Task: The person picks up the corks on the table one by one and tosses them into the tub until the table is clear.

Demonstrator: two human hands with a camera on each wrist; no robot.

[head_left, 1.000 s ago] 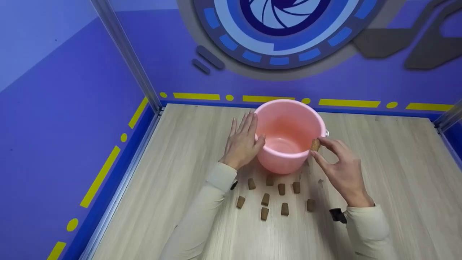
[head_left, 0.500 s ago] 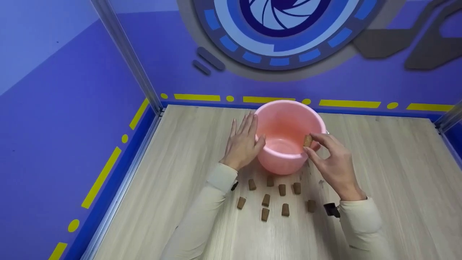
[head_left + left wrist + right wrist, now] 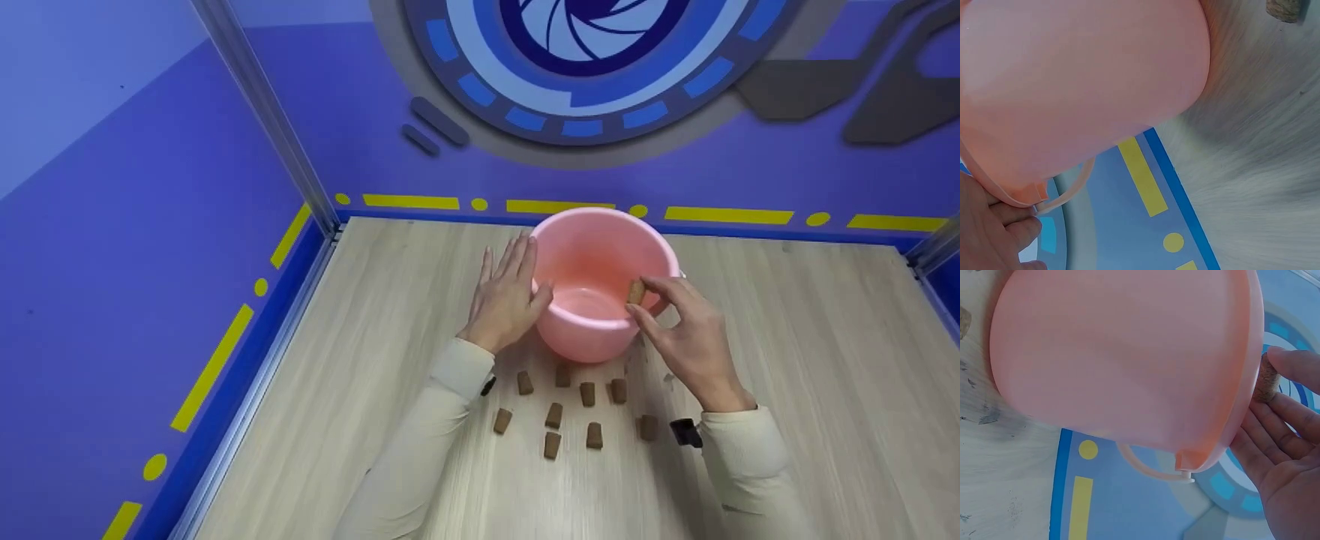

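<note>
A pink bucket [image 3: 585, 341] stands upright on the wooden table, its inner floor bare as far as the head view shows. My left hand [image 3: 504, 304] rests against the bucket's left rim with its fingers extended; in the left wrist view the fingers [image 3: 1013, 216] touch the rim beside the handle mount. Between thumb and fingertips, my right hand [image 3: 694, 337] pinches a tapered cork [image 3: 636, 292] over the bucket's right front rim. The right wrist view shows that cork [image 3: 1267, 379] just beyond the rim. Several more corks [image 3: 553, 415] lie scattered on the table in front of the bucket.
A blue panel wall with yellow dashes [image 3: 727, 214] rises behind the bucket, and another panel [image 3: 150, 262] stands at the left with a metal post [image 3: 270, 112] in the corner. The bucket's handle [image 3: 1151, 469] hangs at its far side.
My right hand has moved left with the cork, from outside the bucket's right rim to over its opening. The left hand and the bucket have stayed in place.
</note>
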